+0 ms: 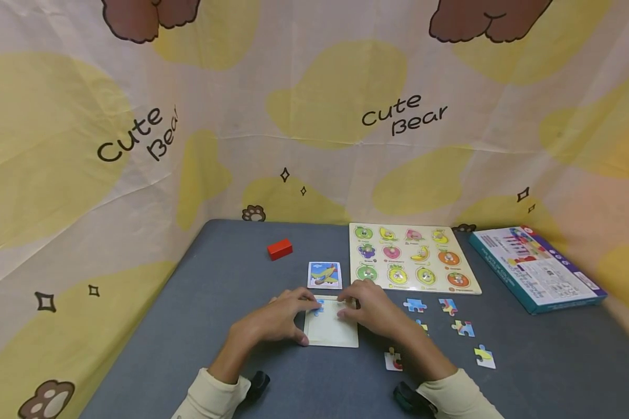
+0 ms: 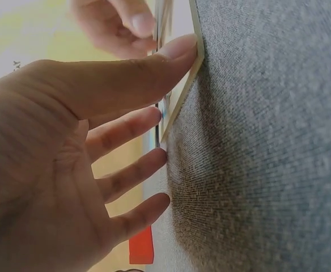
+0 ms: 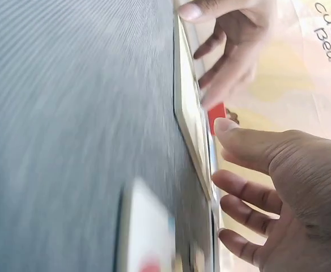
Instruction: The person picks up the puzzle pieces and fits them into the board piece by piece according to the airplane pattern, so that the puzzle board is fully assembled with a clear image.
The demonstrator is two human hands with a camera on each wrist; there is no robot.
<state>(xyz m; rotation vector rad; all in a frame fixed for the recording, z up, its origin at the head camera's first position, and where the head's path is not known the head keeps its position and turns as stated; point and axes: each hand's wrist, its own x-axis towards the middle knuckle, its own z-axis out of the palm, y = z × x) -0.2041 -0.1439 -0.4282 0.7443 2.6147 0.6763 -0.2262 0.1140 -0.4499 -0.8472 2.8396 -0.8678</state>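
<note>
A pale square puzzle tray (image 1: pixel 332 333) lies on the table between both hands. In its upper left corner sits a small blue jigsaw piece (image 1: pixel 319 309). My left hand (image 1: pixel 274 319) rests at the tray's left side, thumb on the near corner and index fingertip at the piece. The left wrist view shows its other fingers (image 2: pixel 134 175) loosely extended beside the tray. My right hand (image 1: pixel 373 309) is over the upper right of the tray, thumb and fingers apart and nothing between them. Just behind the tray is a square airplane picture (image 1: pixel 324 276).
Several loose jigsaw pieces (image 1: pixel 463 329) lie to the right, some partly behind the right forearm. A fruit board (image 1: pixel 414 259) stands at the back, beside a flat teal-edged box (image 1: pixel 537 267). A red block (image 1: pixel 280 249) lies at the back left. Printed cloth (image 1: pixel 320 105) hangs behind the table.
</note>
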